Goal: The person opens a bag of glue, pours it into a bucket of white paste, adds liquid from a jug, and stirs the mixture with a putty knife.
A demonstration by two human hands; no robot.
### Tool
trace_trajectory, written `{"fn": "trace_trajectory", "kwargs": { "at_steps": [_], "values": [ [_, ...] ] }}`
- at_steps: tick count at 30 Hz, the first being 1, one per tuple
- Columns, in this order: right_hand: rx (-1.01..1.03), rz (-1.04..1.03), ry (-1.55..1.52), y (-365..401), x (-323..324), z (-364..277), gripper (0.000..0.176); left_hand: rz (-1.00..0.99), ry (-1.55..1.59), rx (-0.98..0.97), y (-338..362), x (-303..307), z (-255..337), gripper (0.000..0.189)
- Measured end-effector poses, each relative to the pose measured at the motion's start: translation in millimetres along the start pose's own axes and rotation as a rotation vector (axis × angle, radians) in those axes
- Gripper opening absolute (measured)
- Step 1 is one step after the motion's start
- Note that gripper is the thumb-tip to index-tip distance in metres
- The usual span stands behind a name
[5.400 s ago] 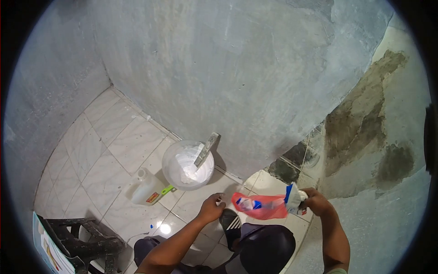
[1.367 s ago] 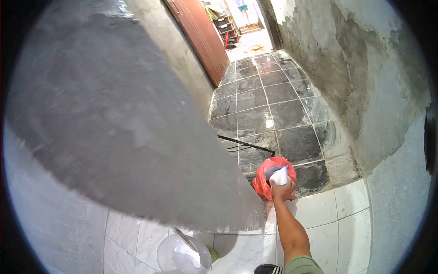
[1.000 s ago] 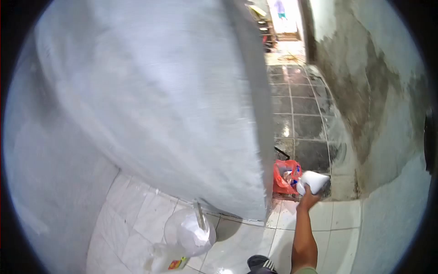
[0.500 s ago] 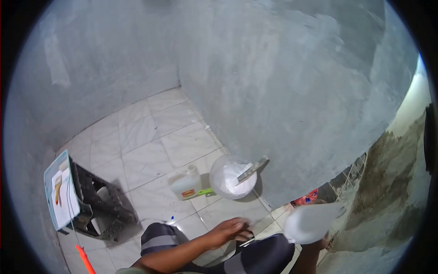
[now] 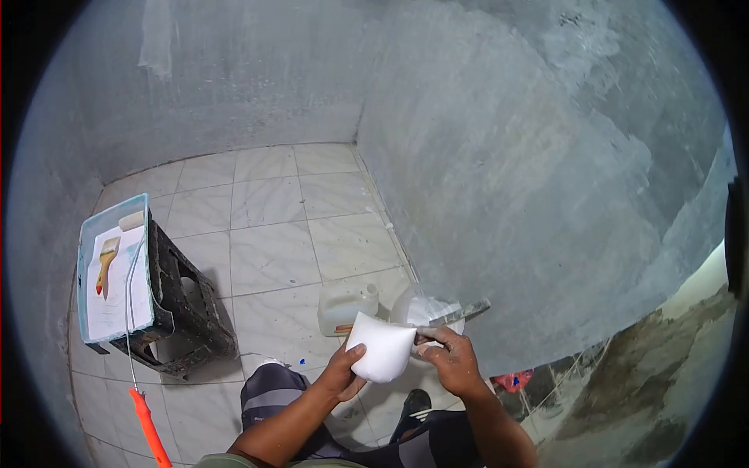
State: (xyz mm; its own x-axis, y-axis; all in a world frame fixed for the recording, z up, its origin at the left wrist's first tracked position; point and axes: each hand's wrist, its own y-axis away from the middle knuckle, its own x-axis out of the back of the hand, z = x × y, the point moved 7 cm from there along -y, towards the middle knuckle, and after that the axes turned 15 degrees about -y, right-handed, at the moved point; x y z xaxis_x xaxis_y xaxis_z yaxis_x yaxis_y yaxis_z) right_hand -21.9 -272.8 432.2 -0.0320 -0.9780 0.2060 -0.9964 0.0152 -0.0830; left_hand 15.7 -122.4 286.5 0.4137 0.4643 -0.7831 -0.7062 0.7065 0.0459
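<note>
A plump white bag point(image 5: 381, 351) is held up between my two hands, in front of my knees. My left hand point(image 5: 343, 373) grips its left side, thumb on the front face. At its upper right corner my right hand point(image 5: 451, 357) pinches the bag with bent fingers. Behind the bag, partly hidden by it, a round bowl of white material point(image 5: 425, 309) stands on the floor with a flat, stained blade tool point(image 5: 462, 312) lying across it. A translucent jug point(image 5: 340, 309) stands left of the bowl.
On the left, a black stool point(image 5: 191, 316) bears a blue-rimmed tray point(image 5: 81, 273) with a paintbrush point(image 5: 108, 264) and a roller point(image 5: 131, 221); the roller's orange handle point(image 5: 150, 429) hangs low. Grey walls point(image 5: 499, 179) enclose the tiled floor. A red packet point(image 5: 513, 381) lies right of my arm.
The white bag has moved left from the right side to before my knees. My left hand, earlier empty near my lap, now holds it too. The view has shifted.
</note>
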Motion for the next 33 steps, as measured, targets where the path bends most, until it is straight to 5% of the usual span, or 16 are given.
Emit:
{"fn": "trace_trajectory", "kwargs": {
  "at_steps": [2, 8, 12, 19, 22, 30, 33],
  "values": [
    [-0.091, 0.125, -0.056, -5, 8, 26, 0.023, 0.049, -0.039, -0.053, -2, 0, 4, 0.08],
    [0.009, 0.306, 0.068, -12, 11, 26, 0.026, 0.247, -0.197, -0.178, 1, 7, -4, 0.09],
    [-0.126, 0.404, -0.025, -3, 19, 38, 0.028, 0.303, -0.209, -0.189, 1, 15, -11, 0.086],
    [-0.121, 0.308, -0.163, -5, 20, 60, 0.021, 0.292, -0.279, -0.247, -4, 15, -12, 0.092],
    [-0.101, 0.257, 0.069, -4, 19, 56, 0.019, 0.301, -0.271, -0.252, -3, 16, -17, 0.094],
    [0.391, 0.149, 0.426, 11, -22, 21, 0.004, 0.261, -0.258, -0.209, 11, 50, -59, 0.099],
    [0.369, 0.051, 0.452, 17, -36, 15, 0.011, 0.507, -0.83, -0.316, 35, 46, -23, 0.082]
  ]
}}
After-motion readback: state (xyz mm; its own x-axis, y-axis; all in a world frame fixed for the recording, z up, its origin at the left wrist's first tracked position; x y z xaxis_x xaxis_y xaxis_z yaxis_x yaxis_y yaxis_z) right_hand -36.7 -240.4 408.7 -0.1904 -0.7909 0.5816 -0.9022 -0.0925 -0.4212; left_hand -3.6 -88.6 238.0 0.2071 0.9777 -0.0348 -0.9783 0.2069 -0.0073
